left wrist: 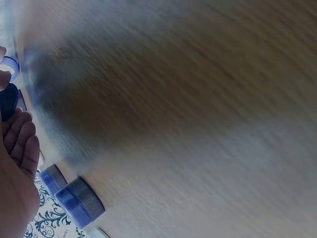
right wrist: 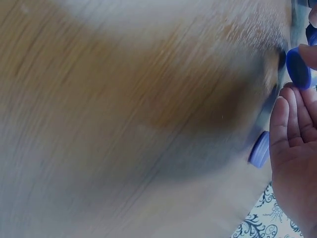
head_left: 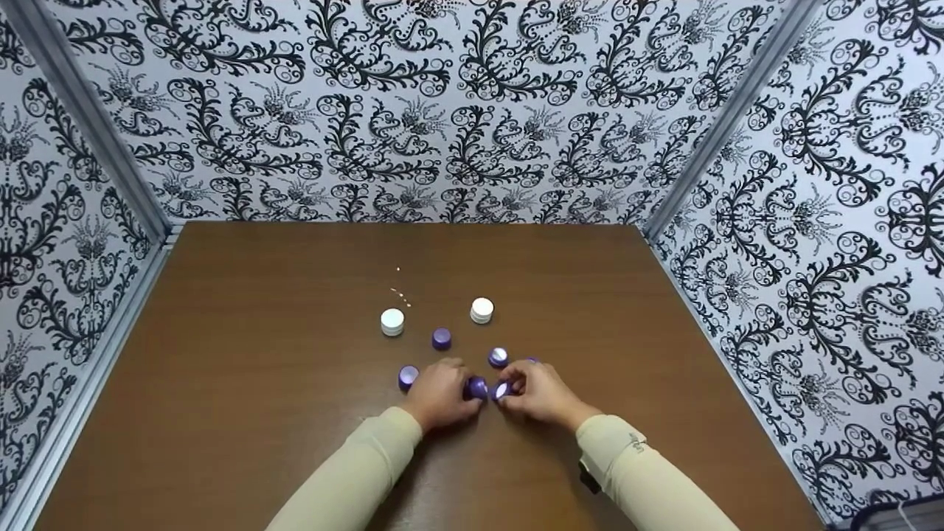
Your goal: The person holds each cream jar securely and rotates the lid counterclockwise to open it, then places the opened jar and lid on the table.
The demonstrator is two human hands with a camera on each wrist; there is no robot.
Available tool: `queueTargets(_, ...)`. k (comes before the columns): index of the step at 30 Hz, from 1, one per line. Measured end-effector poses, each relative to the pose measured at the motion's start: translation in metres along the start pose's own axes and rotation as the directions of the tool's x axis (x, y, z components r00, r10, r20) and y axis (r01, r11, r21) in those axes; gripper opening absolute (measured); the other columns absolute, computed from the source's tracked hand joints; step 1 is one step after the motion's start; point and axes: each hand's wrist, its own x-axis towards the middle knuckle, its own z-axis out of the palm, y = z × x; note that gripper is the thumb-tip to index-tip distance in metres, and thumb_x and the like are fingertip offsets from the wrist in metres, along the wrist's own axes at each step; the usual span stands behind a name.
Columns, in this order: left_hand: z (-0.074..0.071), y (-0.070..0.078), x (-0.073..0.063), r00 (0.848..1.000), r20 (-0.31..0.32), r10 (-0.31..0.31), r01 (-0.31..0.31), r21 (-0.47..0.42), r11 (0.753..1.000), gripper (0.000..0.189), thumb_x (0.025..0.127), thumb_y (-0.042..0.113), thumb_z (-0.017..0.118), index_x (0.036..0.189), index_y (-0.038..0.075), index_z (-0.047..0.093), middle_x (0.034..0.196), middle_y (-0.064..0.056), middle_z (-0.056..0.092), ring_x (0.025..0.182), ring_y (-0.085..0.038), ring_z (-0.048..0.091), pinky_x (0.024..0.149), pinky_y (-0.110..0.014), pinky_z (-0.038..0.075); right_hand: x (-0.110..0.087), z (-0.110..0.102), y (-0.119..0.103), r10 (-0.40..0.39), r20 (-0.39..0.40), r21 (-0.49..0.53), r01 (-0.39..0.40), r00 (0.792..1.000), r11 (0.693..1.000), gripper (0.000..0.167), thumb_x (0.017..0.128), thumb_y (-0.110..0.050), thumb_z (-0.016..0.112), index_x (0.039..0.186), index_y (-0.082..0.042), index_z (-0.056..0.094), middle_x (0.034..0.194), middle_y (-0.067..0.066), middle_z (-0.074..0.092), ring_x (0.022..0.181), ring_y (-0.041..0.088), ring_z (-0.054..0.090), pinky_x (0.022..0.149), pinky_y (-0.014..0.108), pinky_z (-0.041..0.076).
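In the head view my left hand (head_left: 440, 394) grips a small purple jar (head_left: 477, 387) on its side near the table's middle. Facing it, my right hand (head_left: 544, 392) pinches a purple lid (head_left: 501, 391) whose white inside shows. A narrow gap parts jar and lid. The right wrist view shows this lid held on edge between thumb and fingers. Just beyond the hands stands a purple container (head_left: 498, 357) with a white top face. One purple jar (head_left: 408, 377) sits left of my left hand, another (head_left: 441, 338) farther back. A purple lid (right wrist: 260, 149) lies beside my right hand.
Two white jars, one on the left (head_left: 392, 322) and one on the right (head_left: 481, 310), stand farther back on the brown table (head_left: 295, 442). Small white specks (head_left: 400, 295) lie behind the left one. Patterned walls (head_left: 413, 147) enclose the table's back and sides.
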Motion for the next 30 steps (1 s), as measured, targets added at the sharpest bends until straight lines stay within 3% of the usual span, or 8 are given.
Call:
queueTargets(7, 0.0017, -0.0004, 0.0004, 1.0, 0.012, -0.002, 0.002, -0.009, 1.0, 0.03, 0.075, 0.034, 0.078, 0.09, 0.009, 0.072, 0.083, 0.001, 0.057, 0.076, -0.02, 0.058, 0.072, -0.038, 0.051, 0.0002, -0.0023, 0.0027, -0.016, -0.01, -0.115, 0.014, 1.0, 0.993, 0.029, 0.074, -0.013, 0.082, 0.098, -0.007, 0.068, 0.085, -0.001, 0.064, 0.076, 0.012, 0.06, 0.067, 0.028, 0.051)
queueTargets(18, 0.0028, 0.0009, -0.0002, 1.0, -0.005, 0.017, -0.017, 0.015, 1.0, 0.028, 0.074, 0.033, 0.079, 0.087, 0.01, 0.071, 0.08, 0.002, 0.056, 0.076, -0.02, 0.059, 0.073, -0.038, 0.051, -0.0014, -0.0001, 0.0014, -0.03, -0.017, -0.26, 0.024, 0.999, 0.965, 0.028, 0.072, -0.02, 0.081, 0.093, -0.011, 0.065, 0.085, -0.002, 0.06, 0.076, 0.011, 0.055, 0.068, 0.03, 0.048)
queueTargets(30, 0.0073, -0.0024, 0.0007, 0.999, -0.002, 0.043, -0.043, 0.054, 0.998, 0.029, 0.075, 0.034, 0.081, 0.088, 0.01, 0.072, 0.081, 0.002, 0.055, 0.078, -0.021, 0.059, 0.074, -0.038, 0.05, -0.0002, 0.0005, -0.0012, -0.023, -0.011, -0.279, 0.019, 1.0, 0.96, 0.029, 0.072, -0.021, 0.082, 0.092, -0.01, 0.065, 0.086, -0.001, 0.06, 0.077, 0.011, 0.055, 0.07, 0.031, 0.047)
